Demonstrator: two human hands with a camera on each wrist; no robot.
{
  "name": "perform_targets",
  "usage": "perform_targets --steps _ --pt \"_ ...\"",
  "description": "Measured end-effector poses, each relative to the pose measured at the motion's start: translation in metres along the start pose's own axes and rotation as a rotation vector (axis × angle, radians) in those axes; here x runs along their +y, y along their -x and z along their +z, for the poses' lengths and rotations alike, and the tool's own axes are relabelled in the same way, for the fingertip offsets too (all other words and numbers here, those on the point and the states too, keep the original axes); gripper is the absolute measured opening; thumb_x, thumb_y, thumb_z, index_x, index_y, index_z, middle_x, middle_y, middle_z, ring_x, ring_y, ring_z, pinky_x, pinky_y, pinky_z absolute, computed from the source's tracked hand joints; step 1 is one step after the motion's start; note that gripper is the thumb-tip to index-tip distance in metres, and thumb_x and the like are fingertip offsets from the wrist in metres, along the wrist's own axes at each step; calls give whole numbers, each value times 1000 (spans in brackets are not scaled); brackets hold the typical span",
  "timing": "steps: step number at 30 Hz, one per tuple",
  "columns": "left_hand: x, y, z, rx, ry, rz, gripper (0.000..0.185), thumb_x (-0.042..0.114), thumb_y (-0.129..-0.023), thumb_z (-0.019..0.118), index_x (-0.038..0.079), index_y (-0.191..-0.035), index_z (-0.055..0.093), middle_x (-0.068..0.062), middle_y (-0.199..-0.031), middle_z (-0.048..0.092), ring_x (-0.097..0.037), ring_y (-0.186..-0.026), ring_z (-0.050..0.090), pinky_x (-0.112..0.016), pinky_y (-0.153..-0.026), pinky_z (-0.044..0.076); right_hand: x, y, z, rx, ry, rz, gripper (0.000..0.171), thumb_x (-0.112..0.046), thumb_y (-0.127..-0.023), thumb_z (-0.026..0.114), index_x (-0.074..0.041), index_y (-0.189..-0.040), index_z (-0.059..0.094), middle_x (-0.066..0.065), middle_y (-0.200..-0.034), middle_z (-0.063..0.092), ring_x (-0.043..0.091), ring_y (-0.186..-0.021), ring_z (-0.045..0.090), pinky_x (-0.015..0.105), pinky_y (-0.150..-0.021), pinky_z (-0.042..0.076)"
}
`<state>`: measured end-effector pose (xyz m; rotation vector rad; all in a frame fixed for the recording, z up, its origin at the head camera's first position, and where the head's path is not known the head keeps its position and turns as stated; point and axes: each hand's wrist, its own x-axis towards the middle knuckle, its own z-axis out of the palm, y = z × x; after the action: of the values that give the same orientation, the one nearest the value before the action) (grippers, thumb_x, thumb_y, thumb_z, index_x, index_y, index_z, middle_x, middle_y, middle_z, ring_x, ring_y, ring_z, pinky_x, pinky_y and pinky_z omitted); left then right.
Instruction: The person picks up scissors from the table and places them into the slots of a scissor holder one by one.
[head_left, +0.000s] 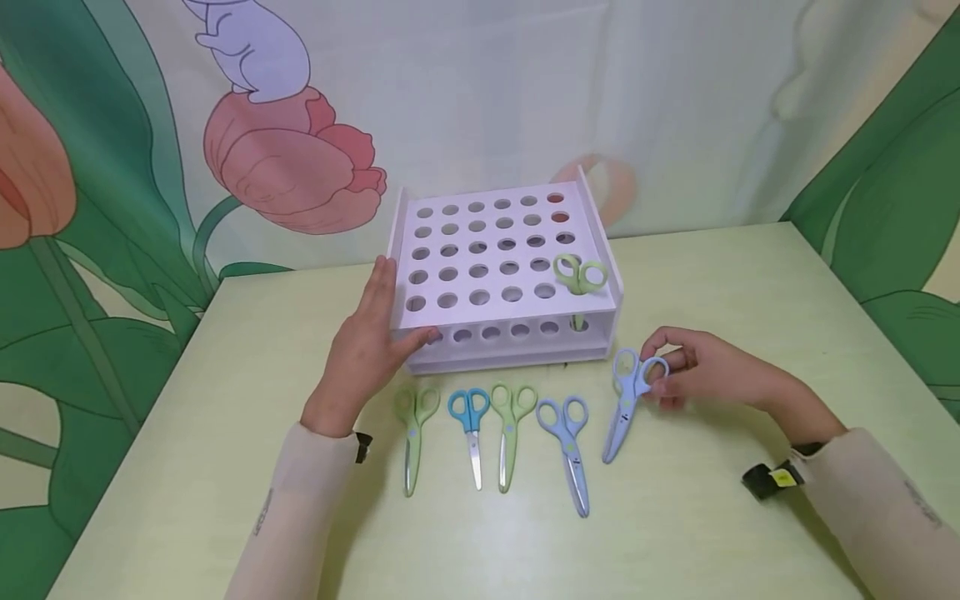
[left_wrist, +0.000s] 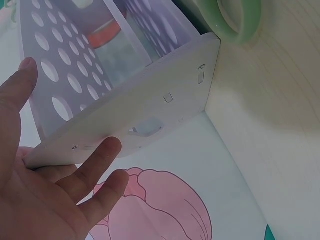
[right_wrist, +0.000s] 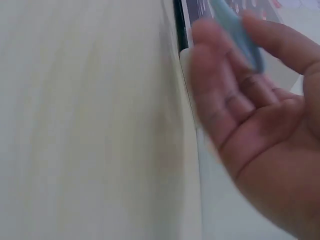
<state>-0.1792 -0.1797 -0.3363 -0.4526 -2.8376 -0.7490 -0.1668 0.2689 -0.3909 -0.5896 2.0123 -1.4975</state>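
A pale lilac rack [head_left: 480, 287] with rows of round holes stands at the middle of the table. My left hand [head_left: 363, 342] holds its left front corner, thumb over the front edge and fingers along the outer side wall [left_wrist: 150, 112]. To the right, my right hand [head_left: 693, 367] pinches one handle loop of light blue scissors [head_left: 630, 400], blades pointing down and toward me. In the right wrist view the blue handle [right_wrist: 242, 40] lies between thumb and fingers, blurred. Green scissors [head_left: 579, 275] stand in a right front hole of the rack.
Before the rack lie green scissors [head_left: 412, 433], small blue scissors with bare metal blades [head_left: 472, 433], another green pair [head_left: 509, 433] and a light blue pair [head_left: 567, 450]. A printed curtain [head_left: 480, 100] hangs behind the table [head_left: 697, 533].
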Motion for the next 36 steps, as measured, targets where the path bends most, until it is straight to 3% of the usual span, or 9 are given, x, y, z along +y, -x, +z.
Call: perform_targets --steps 4,8,14,21,27,36 --pt "0 -3 0 8 -6 16 108 38 -89 79 6 -163 6 -13 -168 5 -41 -140 39 -55 -95 47 -5 4 -7 21 -67 -101 21 0 -102 57 4 -120 49 31 -95 68 39 -74 70 46 -66 59" --pt "2 -6 0 -9 1 7 108 39 -90 78 9 -163 5 -11 -169 3 -41 -139 40 -56 -96 45 -15 8 -5 110 -62 -148 17 -3 -106 51 1 -121 56 24 -97 70 37 -75 72 46 -67 59" --pt "2 -6 2 -16 7 7 107 39 -90 77 9 -163 5 -11 -169 3 -41 -139 40 -56 -97 45 -35 15 1 290 -39 -196 19 -4 -104 55 2 -120 63 16 -95 70 33 -76 73 42 -68 60" --pt "-2 3 4 -7 17 -1 108 40 -89 79 6 -163 7 -12 -169 4 -44 -131 48 -56 -90 48 -50 19 3 384 -109 -209 20 -7 -104 56 4 -118 66 15 -96 72 28 -79 74 38 -73 59" --pt "-3 4 6 14 8 18 101 38 -94 73 4 -162 7 -14 -168 5 -40 -144 33 -57 -97 45 -62 26 3 438 -155 -253 18 -5 -103 58 7 -112 67 16 -95 74 26 -78 74 36 -74 58" --pt "3 0 3 -16 44 -48 101 35 -95 73 6 -162 3 -11 -169 0 -33 -151 19 -54 -105 40 -92 24 3 445 -298 -496 15 8 -101 54 15 -109 64 17 -93 73 25 -73 74 36 -72 58"
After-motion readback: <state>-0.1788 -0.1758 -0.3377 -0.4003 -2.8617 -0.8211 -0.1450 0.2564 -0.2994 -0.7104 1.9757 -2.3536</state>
